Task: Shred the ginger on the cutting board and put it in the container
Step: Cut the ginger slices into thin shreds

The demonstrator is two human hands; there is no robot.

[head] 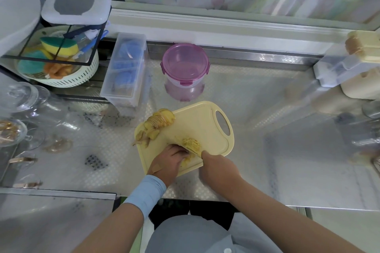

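Patterned steel covers the desk (pixel 267 109) you are working at, below a window sill. On it lies one pale yellow cutting board (pixel 201 121), its handle hole turned to the far right.

You have ginger in three places on that board. One heap of ginger slices (pixel 159 122) sits at the far left corner, with a few pieces spilling over the left edge. One small pile of shreds (pixel 191 142) lies near the middle. One ginger stack (pixel 186 162) is under your fingers at the near edge.

Both hands are at the near side of the board. Your left hand (pixel 170 160), with one plaster (pixel 156 168) on its back and one blue wristband (pixel 146 195), curls its fingertips down onto the ginger stack. Your right hand (pixel 218 167) is closed in a fist just beside it, gripping what looks like one knife (pixel 196 153). The handle is hidden and the blade is blurred.

One round purple container (pixel 185 63) stands beyond the board, apart from it, with its lid clipped on.

To the left you have one clear box (pixel 125 72) of blue items and one white colander (pixel 61 82) holding sponges.
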